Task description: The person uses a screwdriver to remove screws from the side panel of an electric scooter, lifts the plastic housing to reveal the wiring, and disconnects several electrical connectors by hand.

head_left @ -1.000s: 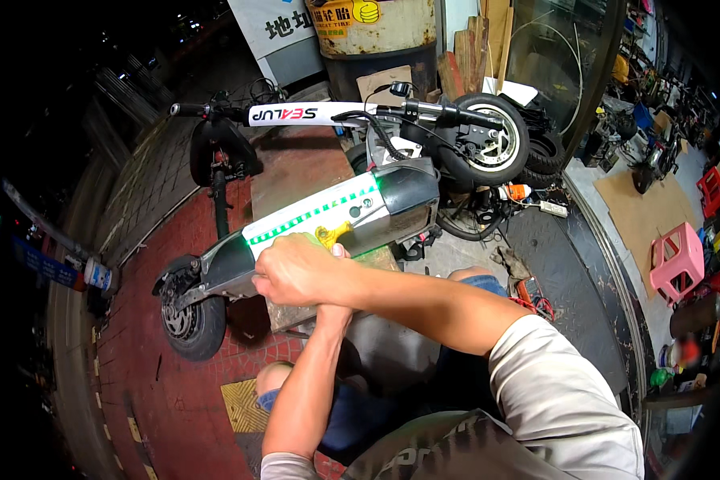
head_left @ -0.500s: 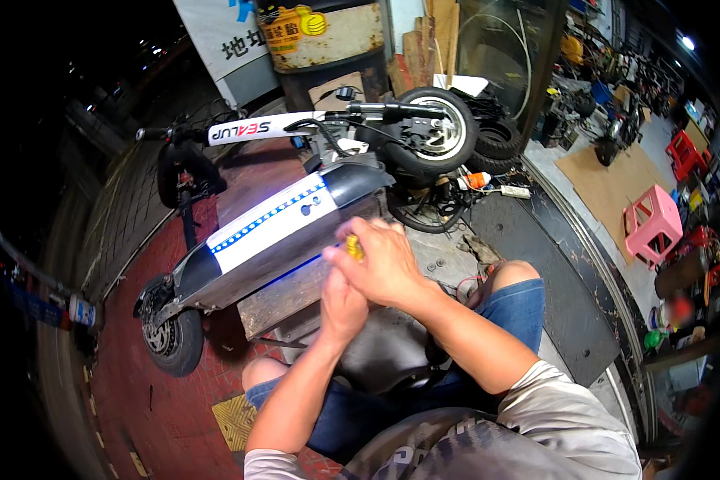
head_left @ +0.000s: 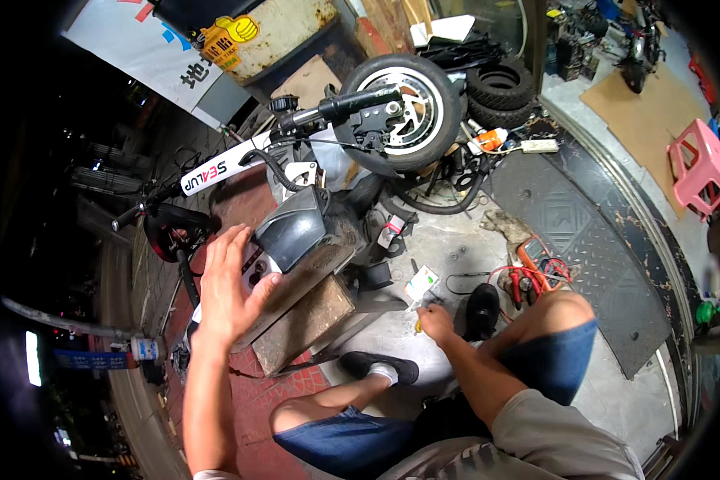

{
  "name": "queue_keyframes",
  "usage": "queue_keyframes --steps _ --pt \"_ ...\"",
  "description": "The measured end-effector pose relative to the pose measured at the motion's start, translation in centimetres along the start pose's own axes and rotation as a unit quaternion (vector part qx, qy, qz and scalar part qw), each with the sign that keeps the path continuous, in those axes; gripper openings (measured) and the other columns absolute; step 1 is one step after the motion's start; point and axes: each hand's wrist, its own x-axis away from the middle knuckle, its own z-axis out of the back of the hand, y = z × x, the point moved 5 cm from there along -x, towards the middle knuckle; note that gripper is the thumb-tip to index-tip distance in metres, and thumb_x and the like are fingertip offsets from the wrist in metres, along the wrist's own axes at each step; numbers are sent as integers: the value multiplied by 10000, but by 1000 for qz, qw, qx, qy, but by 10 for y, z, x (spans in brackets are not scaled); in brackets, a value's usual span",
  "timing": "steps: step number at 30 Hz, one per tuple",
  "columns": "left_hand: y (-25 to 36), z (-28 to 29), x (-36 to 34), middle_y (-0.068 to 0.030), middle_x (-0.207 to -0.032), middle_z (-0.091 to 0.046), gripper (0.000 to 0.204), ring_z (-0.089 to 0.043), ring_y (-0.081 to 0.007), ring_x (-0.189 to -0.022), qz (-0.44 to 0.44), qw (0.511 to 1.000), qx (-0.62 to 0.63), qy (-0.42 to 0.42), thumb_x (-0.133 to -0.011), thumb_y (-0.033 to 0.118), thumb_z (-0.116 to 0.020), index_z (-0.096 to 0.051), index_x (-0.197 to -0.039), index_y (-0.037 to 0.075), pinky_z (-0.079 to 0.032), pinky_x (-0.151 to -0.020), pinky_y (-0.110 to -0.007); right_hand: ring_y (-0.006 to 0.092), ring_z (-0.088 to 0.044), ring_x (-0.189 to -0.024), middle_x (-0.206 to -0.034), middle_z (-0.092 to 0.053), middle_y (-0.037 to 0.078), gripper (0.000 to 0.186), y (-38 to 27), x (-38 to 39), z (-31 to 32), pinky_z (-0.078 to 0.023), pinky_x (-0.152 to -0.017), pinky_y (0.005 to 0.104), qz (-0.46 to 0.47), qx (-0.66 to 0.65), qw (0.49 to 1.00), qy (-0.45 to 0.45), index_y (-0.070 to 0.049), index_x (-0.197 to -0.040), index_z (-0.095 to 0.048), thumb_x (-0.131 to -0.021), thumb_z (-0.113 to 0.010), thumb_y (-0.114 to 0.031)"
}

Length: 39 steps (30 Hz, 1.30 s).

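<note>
An electric scooter lies on its side, with a white folded stem [head_left: 220,168] and a dark plastic end cap [head_left: 290,228] on the deck, over a worn wooden board [head_left: 304,320]. My left hand [head_left: 228,292] is open, fingers stretched out at the deck's side panel, which it mostly hides; whether it presses there I cannot tell. My right hand [head_left: 435,322] is low over the concrete, fingers closed round a small yellow tool [head_left: 418,326], mostly hidden, just below a white card [head_left: 421,283].
An orange multimeter [head_left: 534,254] with red leads lies right of my right hand, beside my knee and shoes. Farther back are stacked tyres [head_left: 498,92], cables, a white power strip [head_left: 540,146] and a rusty drum [head_left: 288,32]. A pink stool [head_left: 700,168] stands beyond the threshold.
My hands have come apart: the right carried the yellow tool down and right, away from the deck; the left rose to the deck and opened. The view has turned toward the floor on the right.
</note>
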Motion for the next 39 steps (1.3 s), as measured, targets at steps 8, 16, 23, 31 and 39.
queue_keyframes --steps 8,16,23,31,39 --pt "-67 -46 -23 -233 -1081 -704 969 -701 -389 -1031 73 976 147 -140 -670 604 -890 -559 -1324 -29 -538 -909 -436 381 -681 -1041 -1084 -734 197 526 -59 -39 -2 -510 -937 439 45 -130 990 7 -23 -1178 -698 -950 -659 -495" --pt "-71 -52 -40 -124 -933 -718 860 -715 -309 -843 55 978 147 -135 -509 526 -984 -655 -1127 27 -556 -757 -385 274 -587 -1276 -1409 -614 105 726 -219 -34 -5 -447 -1081 493 -29 -606 697 -382 -74 -1477 -492 -1019 -502 -637" --pt "-72 -54 -34 -139 -983 -737 875 -722 -341 -867 32 982 131 -134 -517 563 -957 -658 -1130 14 -570 -785 -413 232 -617 -1207 -1305 -668 78 638 -253 -41 -24 -446 -1082 472 -113 -676 562 -463 -83 -1350 -610 -1015 -533 -620" --pt "-67 -57 -44 -145 -1007 -751 886 -720 -314 -809 -14 988 118 -103 -517 614 -928 -655 -1104 10 -576 -739 -394 231 -703 -881 -955 -735 94 555 -267 -63 -61 -577 -857 382 -146 -714 511 -455 -12 -1023 -685 -1092 -446 -508" --pt "-65 -56 -46 -135 -997 -742 884 -712 -304 -781 -18 989 105 -102 -531 624 -907 -653 -1108 5 -563 -717 -389 291 -722 -945 -977 -741 160 571 -263 -53 -57 -583 -868 414 -161 -746 467 -446 17 -1035 -689 -1084 -455 -502"
